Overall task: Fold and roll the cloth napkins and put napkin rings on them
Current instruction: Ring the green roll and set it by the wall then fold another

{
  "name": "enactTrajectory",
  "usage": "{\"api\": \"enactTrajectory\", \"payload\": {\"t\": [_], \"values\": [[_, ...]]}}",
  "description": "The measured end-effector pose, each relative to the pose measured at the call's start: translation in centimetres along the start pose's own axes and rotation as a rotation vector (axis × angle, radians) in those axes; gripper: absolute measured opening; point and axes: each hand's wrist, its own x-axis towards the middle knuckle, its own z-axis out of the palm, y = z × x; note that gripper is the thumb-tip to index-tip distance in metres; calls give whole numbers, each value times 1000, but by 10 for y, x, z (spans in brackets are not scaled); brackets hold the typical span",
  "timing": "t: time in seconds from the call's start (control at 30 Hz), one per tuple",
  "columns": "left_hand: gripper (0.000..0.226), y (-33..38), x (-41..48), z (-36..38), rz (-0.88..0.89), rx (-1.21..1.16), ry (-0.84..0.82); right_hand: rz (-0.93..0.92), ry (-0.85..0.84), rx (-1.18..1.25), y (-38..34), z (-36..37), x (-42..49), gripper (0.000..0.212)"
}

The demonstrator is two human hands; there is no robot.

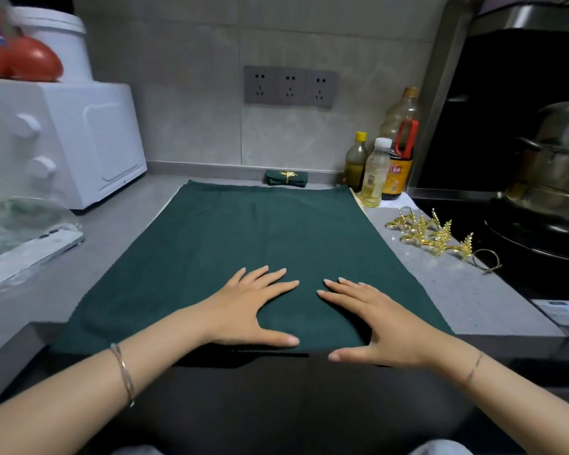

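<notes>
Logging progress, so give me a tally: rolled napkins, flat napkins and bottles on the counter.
Rolled napkins, ring on: 1
Flat napkins, under the left hand and right hand: 1
Bottles: 3
Total: 5
The loose gold rings lie heaped together, too tangled to count.

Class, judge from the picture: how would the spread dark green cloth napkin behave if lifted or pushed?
Probably floppy: the dark green cloth napkin droops over the grey counter at its near edge. Likely thin, light: it lies flat. Pushed, it likely bunches.
</notes>
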Motion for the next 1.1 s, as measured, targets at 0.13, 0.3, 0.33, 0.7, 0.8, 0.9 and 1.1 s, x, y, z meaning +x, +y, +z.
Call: {"api": "enactTrajectory", "payload": {"t": [0.13, 0.3, 0.33, 0.7, 0.8, 0.9, 1.1], "values": [[101, 5, -6, -1, 34, 57, -44, -3, 24, -87, -5, 0, -5, 80], [70, 4, -9, -8, 68, -78, -33, 28, -11, -48, -10, -12, -5, 50], [64, 3, -10, -10, 75, -98, -30, 32, -31, -50, -9, -13, -5, 48], [22, -38, -27, -74, -133, -105, -37, 201, -180, 207, 2, -64, 10, 26], [27, -43, -29, -92, -127, -272, -201, 310, -294, 358, 2, -92, 13, 17], [24, -44, -27, -116, -223, -558, -490, 469, -438, 525, 10, -120, 13, 31], [25, -70, -4, -150, -263, -598, -516, 411, -333, 827, 30, -146, 35, 30]]}}
